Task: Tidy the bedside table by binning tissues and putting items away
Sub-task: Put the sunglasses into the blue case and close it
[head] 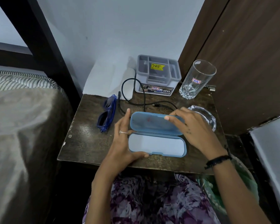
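Blue glasses case [157, 135], open, long axis left-right, near-centre on bedside table [81, 143]: left hand [124, 143] grips its left end, right hand [189, 125] holds lid; blue sunglasses [107, 113] lie just left, nearer left hand.

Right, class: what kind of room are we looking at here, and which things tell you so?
Most likely a bedroom. A bed with a striped mattress edge sits right beside a small dark bedside table, which holds personal bits such as blue sunglasses and a drinking glass.
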### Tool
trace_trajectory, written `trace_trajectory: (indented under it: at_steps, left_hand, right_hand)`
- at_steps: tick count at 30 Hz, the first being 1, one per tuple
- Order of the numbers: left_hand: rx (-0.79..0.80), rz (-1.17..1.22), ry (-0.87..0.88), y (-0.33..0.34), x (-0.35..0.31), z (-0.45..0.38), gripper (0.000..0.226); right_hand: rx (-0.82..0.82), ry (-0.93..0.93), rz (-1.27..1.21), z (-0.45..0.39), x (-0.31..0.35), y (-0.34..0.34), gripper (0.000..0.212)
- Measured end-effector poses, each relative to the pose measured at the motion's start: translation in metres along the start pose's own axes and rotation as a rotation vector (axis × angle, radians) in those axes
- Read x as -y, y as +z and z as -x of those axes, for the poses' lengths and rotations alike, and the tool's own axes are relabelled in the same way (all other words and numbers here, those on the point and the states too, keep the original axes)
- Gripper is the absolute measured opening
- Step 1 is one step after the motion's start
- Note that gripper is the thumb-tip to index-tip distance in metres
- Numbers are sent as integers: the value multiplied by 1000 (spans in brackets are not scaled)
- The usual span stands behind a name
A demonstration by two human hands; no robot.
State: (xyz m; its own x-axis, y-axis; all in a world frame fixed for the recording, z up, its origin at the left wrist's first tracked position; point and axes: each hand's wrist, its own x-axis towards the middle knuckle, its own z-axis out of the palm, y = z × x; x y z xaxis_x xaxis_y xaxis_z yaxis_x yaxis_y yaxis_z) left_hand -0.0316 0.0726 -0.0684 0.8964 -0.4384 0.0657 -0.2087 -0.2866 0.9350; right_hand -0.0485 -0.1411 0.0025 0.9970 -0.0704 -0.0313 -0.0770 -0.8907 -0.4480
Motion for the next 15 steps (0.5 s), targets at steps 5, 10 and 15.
trace_trajectory:
  at_steps: [5, 10, 15]
  left_hand:
    - [17, 5, -36, 0, -3, 0, 114]
    - [23, 14, -54, 1, -3, 1, 115]
    - [16, -25, -66, 2, -3, -2, 113]
  right_hand:
    - [-86, 8, 130, -8, 14, 4, 43]
    - [-197, -229, 19, -24, 78, 1, 32]
    - [-8, -136, 88, -64, 129, 29, 27]
